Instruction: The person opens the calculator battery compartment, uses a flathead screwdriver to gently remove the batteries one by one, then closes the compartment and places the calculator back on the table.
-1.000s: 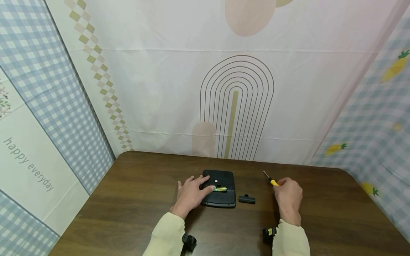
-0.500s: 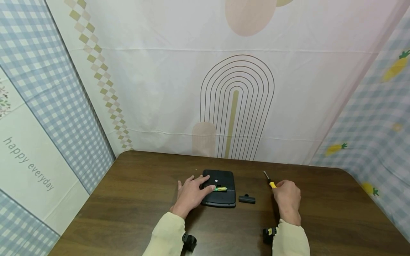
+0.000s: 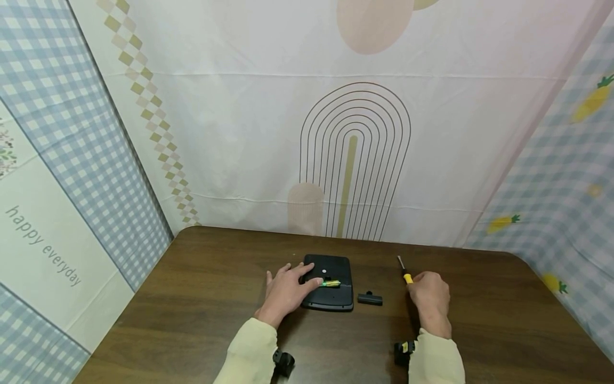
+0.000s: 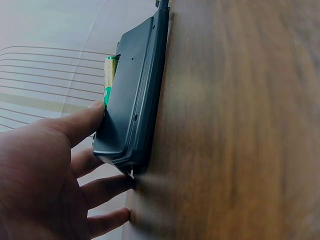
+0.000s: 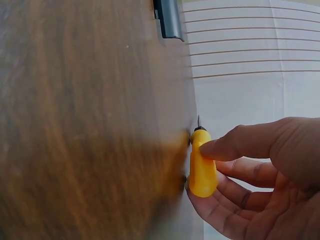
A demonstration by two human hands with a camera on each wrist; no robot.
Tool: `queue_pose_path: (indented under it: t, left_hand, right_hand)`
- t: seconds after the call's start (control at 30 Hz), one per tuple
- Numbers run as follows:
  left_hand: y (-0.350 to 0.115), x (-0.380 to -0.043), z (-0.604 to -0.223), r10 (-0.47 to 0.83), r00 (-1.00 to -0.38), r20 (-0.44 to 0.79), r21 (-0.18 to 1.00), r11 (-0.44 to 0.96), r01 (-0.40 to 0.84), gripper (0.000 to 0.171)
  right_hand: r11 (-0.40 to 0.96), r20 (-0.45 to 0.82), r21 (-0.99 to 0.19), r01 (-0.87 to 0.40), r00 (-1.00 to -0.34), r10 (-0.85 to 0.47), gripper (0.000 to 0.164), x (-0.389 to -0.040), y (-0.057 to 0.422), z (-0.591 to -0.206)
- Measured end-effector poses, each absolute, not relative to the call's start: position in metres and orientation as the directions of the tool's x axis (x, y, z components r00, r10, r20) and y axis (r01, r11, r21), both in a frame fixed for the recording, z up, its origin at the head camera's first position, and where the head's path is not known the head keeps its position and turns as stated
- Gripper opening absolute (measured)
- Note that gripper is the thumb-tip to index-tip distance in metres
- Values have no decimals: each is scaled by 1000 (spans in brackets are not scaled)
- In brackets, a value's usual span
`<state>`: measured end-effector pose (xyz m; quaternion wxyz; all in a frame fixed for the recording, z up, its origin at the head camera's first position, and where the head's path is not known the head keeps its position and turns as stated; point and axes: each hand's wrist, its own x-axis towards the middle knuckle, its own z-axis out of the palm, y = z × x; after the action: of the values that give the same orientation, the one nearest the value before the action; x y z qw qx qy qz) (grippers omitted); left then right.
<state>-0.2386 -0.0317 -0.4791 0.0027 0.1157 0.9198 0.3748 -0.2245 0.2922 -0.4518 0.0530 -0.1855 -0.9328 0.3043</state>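
Observation:
A flat black device (image 3: 337,266) lies back side up on the table, its casing also seen edge-on in the left wrist view. A green and yellow battery (image 3: 331,284) sits in an opening in its back. My left hand (image 3: 287,292) rests over the device's left side with fingers spread, and its thumb touches the end of the battery. Farther right, my right hand (image 3: 429,296) holds a screwdriver (image 5: 202,170) by its yellow handle, between thumb and fingers, low over the tabletop. The metal shaft points away from me.
Between the device and the right hand lies a small black battery cover (image 3: 370,300). Beneath everything is a brown wooden table (image 3: 220,298), its far edge close to a patterned cloth backdrop (image 3: 240,133). Small black cameras (image 3: 284,364) are strapped to both wrists.
My right hand has shifted slightly left and toward me with the screwdriver, and its tip has swung a little to the right. The left hand, device and battery have stayed put.

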Motion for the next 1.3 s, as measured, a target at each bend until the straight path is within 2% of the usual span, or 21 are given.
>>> queue_pose_path:
  t: [0.33,0.87,1.1,1.3]
  left_hand:
    - [-32,-239,-479,214,-974,77,690,694,207,56]
    - [-32,-238,-479,217,-973,79,690,692,211,57]
    - [-32,-238,-478,217,-973,79,692,690,211,57]
    - [-32,-238,-478,227,-970,90,694,684,225,56]
  right_hand:
    - [742,-57,-589,320,-932,357,22,-223,291,-450]
    - [730,-93,-600,328,-934,344,33,-223,292,-448]
    - [736,-15,-617,280,-939,344,37,-226,290,-444]
    - [736,105,-661,146,-953,284,34,-228,281,-440]
